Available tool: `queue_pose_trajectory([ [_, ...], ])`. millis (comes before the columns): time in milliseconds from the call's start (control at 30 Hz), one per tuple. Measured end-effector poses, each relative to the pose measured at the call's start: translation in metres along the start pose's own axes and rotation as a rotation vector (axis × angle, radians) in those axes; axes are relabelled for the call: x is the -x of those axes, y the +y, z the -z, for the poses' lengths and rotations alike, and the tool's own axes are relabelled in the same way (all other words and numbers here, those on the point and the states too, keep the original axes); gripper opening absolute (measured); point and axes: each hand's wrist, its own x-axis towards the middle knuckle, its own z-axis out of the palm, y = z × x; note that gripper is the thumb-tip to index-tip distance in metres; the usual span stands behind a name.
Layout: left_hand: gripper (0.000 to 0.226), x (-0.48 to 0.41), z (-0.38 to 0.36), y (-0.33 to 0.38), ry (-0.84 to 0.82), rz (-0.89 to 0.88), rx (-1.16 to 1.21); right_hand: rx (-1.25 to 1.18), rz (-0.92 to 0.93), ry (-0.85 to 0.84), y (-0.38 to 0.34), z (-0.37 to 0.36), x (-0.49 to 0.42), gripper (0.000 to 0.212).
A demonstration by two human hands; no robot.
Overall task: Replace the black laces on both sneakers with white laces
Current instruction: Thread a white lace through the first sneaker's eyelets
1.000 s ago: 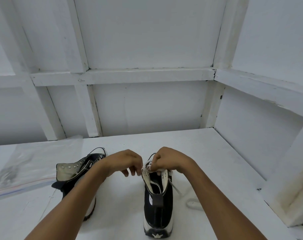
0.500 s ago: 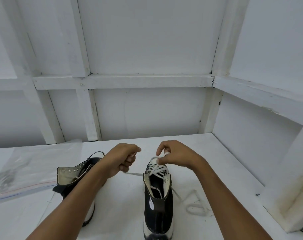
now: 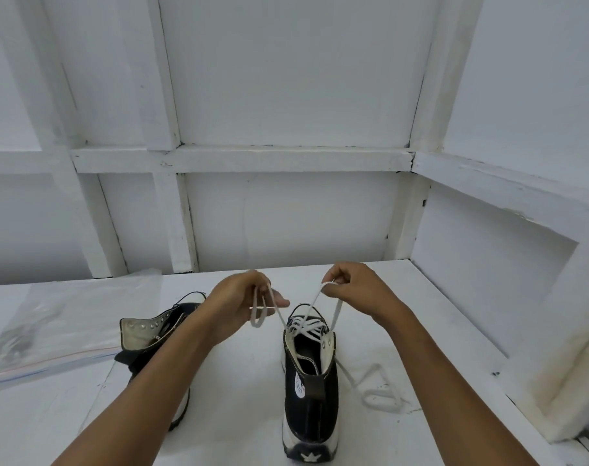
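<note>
Head view: left hand [image 3: 234,302] and right hand [image 3: 357,290] are pinching white lace [image 3: 304,327] ends — fingers [image 3: 333,291] curled — above the upright sneaker [image 3: 311,401].

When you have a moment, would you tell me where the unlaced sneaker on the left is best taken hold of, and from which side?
I would take the unlaced sneaker by its splayed ankle flap, coming from above on its left. The flap stands open with eyelets showing, a thin free edge for a pinch grip, whereas the left forearm crosses its right side.
</note>
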Motion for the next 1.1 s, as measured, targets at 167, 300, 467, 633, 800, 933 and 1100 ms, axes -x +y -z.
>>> queue_pose_trajectory([
  [167, 0.02, -0.003, -0.002, -0.01, 0.095, 0.091, -0.294, -0.025, -0.012, -0.139, 0.006, -0.009, 0.011, 0.007],
  [300, 0.022, 0.006, -0.002, -0.024, -0.19, 0.234, -0.72, -0.074, -0.012, -0.148, 0.009, -0.01, 0.016, 0.008],
  [467, 0.023, 0.009, 0.001, -0.018, -0.117, 0.074, -0.682, -0.142, -0.011, -0.171, 0.008, -0.008, 0.022, 0.012],
  [633, 0.038, 0.007, -0.005, -0.008, 0.04, -0.089, -0.224, -0.096, -0.069, -0.264, 0.008, -0.007, 0.026, 0.025],
  [800, 0.025, 0.004, -0.01, -0.008, 0.111, 0.016, -0.064, -0.054, -0.087, -0.359, 0.013, -0.002, 0.029, 0.019],
  [933, 0.019, -0.002, -0.008, -0.022, 0.1, 0.118, -0.41, -0.024, -0.142, -0.402, 0.016, 0.003, 0.031, 0.02],
  [1100, 0.014, 0.002, -0.009, -0.026, -0.125, 0.244, -0.673, -0.038, -0.264, -0.442, 0.018, 0.003, 0.032, 0.023],
])
